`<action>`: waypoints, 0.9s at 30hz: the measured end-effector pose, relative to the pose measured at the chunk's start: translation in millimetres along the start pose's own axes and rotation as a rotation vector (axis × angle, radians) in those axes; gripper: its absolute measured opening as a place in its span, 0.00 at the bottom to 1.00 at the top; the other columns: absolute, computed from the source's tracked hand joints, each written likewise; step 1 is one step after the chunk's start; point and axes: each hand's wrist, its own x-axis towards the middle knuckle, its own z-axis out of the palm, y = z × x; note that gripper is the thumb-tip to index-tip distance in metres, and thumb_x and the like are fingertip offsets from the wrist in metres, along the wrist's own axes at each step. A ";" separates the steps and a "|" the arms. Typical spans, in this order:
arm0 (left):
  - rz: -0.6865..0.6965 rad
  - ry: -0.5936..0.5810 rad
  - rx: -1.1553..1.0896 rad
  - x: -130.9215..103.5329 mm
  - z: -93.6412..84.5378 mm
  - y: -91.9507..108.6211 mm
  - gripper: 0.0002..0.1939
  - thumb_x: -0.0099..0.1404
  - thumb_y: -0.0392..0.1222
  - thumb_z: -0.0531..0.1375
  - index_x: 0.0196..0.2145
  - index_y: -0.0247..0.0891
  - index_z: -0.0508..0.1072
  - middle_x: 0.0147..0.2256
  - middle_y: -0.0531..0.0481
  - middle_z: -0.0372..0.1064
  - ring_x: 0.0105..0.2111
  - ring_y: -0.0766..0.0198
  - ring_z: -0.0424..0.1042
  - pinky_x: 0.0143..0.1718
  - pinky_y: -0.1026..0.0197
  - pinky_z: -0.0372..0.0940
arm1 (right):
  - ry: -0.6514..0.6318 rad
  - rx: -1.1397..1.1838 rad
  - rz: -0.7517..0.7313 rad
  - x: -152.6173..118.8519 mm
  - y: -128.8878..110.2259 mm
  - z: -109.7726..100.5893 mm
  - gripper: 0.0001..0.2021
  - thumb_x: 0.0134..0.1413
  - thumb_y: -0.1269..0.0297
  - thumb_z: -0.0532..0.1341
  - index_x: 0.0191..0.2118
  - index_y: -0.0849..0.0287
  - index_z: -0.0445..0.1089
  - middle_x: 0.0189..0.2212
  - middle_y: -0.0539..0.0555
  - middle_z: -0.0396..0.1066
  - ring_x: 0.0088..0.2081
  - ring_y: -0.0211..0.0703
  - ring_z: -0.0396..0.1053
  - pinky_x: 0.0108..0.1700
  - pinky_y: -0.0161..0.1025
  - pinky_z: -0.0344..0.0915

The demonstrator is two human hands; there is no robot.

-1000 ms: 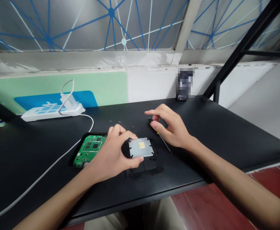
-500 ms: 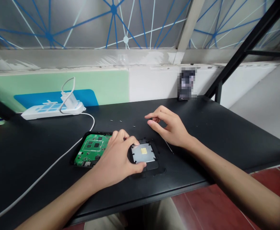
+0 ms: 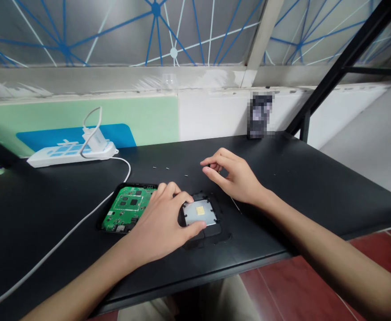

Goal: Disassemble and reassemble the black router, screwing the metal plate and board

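Observation:
My left hand [image 3: 163, 218] spans a silver metal plate [image 3: 207, 210] with a yellow pad, set in a black plastic cover [image 3: 214, 231]. Its thumb rests on the plate's near edge and its fingers at the far left, gripping it on the table. Partly behind this hand lies an open black case with a green circuit board [image 3: 126, 207]. Above and right of the cover, my right hand [image 3: 230, 174] is closed, thumb and index nearly meeting, on a slim tool like a screwdriver. The tool's thin metal shaft [image 3: 236, 206] sticks out below the palm; its kind is mostly hidden.
Several small screws [image 3: 167, 168] lie beyond the hands on the black table [image 3: 282, 191]. A white power strip [image 3: 71, 154] with a charger [image 3: 95, 139] stands back left, its white cable [image 3: 68, 234] running forward. A blurred dark object [image 3: 260, 117] leans on the wall.
My left thumb has shifted slightly up and right, from below the plate onto its near edge. My right hand has hardly moved. The view has shifted a little.

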 end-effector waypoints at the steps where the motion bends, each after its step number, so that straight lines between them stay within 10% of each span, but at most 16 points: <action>1: 0.011 0.005 0.015 -0.3 -0.3 -0.1 0.13 0.61 0.50 0.68 0.40 0.42 0.75 0.41 0.47 0.65 0.43 0.49 0.63 0.45 0.44 0.63 | -0.002 -0.019 0.026 0.5 0.8 0.2 0.09 0.64 0.60 0.60 0.44 0.57 0.75 0.36 0.53 0.70 0.34 0.39 0.70 0.41 0.43 0.72; 12: 0.056 -0.025 0.125 2.7 0.4 -5.0 0.19 0.61 0.55 0.69 0.43 0.39 0.78 0.41 0.44 0.66 0.42 0.48 0.63 0.43 0.45 0.64 | -0.094 -0.544 0.295 -0.2 18.4 -1.4 0.19 0.61 0.52 0.61 0.49 0.62 0.75 0.40 0.61 0.74 0.46 0.58 0.71 0.47 0.56 0.73; 27: 0.043 -0.044 0.145 -2.2 -5.5 3.3 0.20 0.65 0.54 0.64 0.48 0.38 0.73 0.44 0.43 0.65 0.46 0.47 0.63 0.48 0.43 0.64 | -0.352 -0.584 0.377 1.9 10.4 0.2 0.22 0.62 0.58 0.58 0.59 0.62 0.66 0.38 0.60 0.76 0.40 0.53 0.75 0.42 0.46 0.70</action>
